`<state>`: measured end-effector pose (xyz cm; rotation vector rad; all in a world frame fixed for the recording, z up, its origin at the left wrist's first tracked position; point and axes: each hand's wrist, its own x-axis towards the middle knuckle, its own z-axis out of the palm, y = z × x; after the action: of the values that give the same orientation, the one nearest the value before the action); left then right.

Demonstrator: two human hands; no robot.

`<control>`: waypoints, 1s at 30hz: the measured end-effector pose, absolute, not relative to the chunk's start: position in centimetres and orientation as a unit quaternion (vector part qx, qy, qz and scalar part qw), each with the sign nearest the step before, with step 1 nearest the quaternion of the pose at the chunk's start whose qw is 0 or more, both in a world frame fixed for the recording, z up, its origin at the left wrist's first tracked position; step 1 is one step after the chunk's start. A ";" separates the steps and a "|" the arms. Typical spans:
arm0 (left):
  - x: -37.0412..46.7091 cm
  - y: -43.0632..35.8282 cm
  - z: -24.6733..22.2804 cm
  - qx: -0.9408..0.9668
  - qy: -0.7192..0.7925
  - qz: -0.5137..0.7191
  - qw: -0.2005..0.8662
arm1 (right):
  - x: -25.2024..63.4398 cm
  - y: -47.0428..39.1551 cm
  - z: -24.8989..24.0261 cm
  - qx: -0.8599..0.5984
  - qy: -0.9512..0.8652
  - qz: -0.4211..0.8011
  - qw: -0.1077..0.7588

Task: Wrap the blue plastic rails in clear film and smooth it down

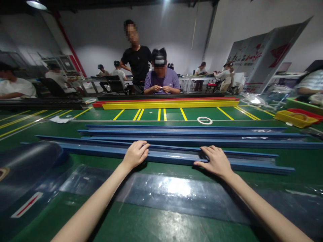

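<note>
A long blue U-shaped channel strip lies across the green table in front of me, a clear film or liner showing along its inside. Near its middle, my left hand curls its fingers over the strip's walls. Further right, my right hand grips the same strip, thumb at the near side and fingers across the top. Just behind it lie more blue strips, roughly parallel. Closer to me, a wide band of clear plastic film lies flat and shiny under my forearms.
A large roll of film stands at the left. Yellow strips and red strips lie at the back, with a white tape ring before them. A yellow tray is at right. A person in purple sits opposite; another stands behind.
</note>
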<state>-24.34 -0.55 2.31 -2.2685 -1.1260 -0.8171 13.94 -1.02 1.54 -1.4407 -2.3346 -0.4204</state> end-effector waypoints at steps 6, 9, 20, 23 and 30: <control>-17.1 0.0 2.8 -0.862 -0.412 -0.245 0.165 | 4.9 -1.3 1.9 -0.520 -0.819 -0.109 0.216; -15.3 0.0 2.3 -0.849 -0.466 -0.210 0.135 | 2.9 -1.5 2.1 -0.530 -0.815 -0.080 0.221; -19.6 0.4 1.9 -0.830 -0.495 -0.191 0.174 | 8.6 -1.7 3.7 -0.529 -0.836 -0.051 0.134; -21.6 0.4 1.8 -0.826 -0.496 -0.193 0.184 | 11.7 -1.6 3.5 -0.592 -0.797 -0.067 0.099; -25.4 0.5 1.7 -0.809 -0.518 -0.180 0.211 | 13.8 -2.5 3.3 -0.600 -0.784 -0.134 0.083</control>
<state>-25.40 0.46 1.69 -2.2485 -1.4379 -0.5010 13.82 -2.51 3.30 -1.7926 -2.3407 -0.4002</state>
